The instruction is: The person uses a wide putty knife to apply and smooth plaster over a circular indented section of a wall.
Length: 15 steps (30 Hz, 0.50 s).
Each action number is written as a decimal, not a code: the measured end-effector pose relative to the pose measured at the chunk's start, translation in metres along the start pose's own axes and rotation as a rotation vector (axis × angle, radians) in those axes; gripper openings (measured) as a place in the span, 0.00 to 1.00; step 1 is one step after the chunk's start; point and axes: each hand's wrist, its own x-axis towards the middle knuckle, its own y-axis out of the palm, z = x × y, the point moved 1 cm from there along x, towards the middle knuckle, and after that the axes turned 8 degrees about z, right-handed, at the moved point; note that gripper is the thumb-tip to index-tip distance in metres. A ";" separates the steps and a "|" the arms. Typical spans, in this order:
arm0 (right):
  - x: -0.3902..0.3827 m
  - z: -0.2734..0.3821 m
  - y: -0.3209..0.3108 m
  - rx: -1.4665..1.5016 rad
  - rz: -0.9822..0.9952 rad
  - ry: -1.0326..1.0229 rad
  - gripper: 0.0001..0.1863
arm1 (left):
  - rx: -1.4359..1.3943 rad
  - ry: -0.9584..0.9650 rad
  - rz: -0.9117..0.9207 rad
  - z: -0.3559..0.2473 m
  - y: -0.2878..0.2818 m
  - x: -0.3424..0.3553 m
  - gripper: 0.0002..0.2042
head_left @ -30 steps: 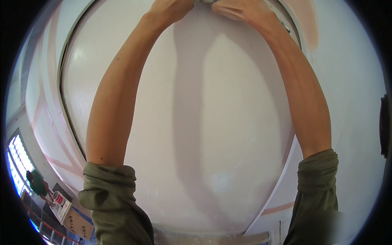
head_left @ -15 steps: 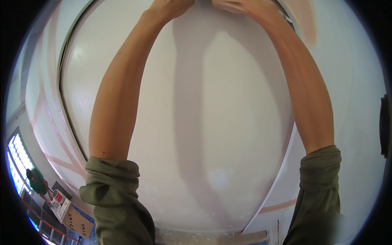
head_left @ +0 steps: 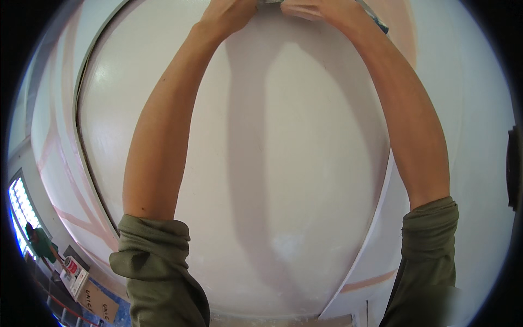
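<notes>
Both arms reach up in front of a large pale panel (head_left: 321, 180) with a curved outline in this view. At the top edge, my left hand (head_left: 235, 15) is closed, its fingertips partly cut off by the picture's edge. My right hand (head_left: 318, 7) is closed too, fingers curled in toward the left one. A small grey thing (head_left: 269, 2) shows in the gap between the hands, too little of it to name. Behind the right wrist, a dark blue and silvery edge (head_left: 379, 22) sticks out; what it belongs to is hidden.
A dark gap (head_left: 79, 103) runs along the panel's left side. Pale walls with pinkish bands (head_left: 73, 218) surround it. At the lower left, a person in green (head_left: 42, 243) stands near a bucket (head_left: 71, 265), a cardboard box (head_left: 98, 305) and a red-railed ladder (head_left: 62, 308).
Both hands sit slightly lower in view, and the grey thing between them has come into sight. The background has shifted a little left and down on the left side.
</notes>
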 end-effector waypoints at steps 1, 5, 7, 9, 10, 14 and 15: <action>0.000 -0.001 -0.004 -0.002 0.019 -0.004 0.30 | -0.010 0.006 -0.005 -0.002 -0.002 0.002 0.27; -0.014 0.006 -0.019 -0.001 0.125 0.028 0.27 | 0.043 0.000 0.011 -0.006 -0.005 -0.007 0.28; -0.032 0.013 -0.030 0.001 0.169 0.078 0.25 | 0.200 0.006 -0.015 -0.014 -0.002 -0.018 0.28; -0.036 0.016 -0.041 0.025 0.183 0.063 0.24 | 0.112 -0.008 -0.005 -0.019 -0.016 -0.019 0.28; -0.036 0.015 -0.045 0.033 0.184 0.057 0.23 | 0.069 -0.012 -0.007 -0.025 -0.024 -0.016 0.28; -0.037 0.012 -0.054 -0.035 0.067 0.028 0.22 | 0.073 -0.047 0.031 -0.037 -0.047 -0.013 0.27; -0.035 0.012 -0.055 -0.025 0.093 0.040 0.21 | 0.083 -0.044 0.005 -0.036 -0.045 -0.011 0.27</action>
